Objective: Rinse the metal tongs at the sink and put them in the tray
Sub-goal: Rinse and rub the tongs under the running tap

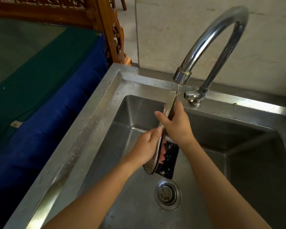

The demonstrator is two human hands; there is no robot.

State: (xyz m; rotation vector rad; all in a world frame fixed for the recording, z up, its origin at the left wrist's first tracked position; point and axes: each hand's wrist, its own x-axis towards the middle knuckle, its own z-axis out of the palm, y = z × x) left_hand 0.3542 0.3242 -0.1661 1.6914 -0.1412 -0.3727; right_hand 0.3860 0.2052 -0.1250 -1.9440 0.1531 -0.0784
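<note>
Running from the curved faucet (218,38), a thin stream of water (177,91) is seen landing on the upper end of the metal tongs (162,138) in the head view. The tongs are held upright over the steel sink (92,123), gripped near the top by the right hand (175,124), fingers wrapped around the arms. Lower down, the left hand (147,146) is closed on the shaft, the perforated head hanging just below its fingers. A round drain (168,194) is visible beneath.
</note>
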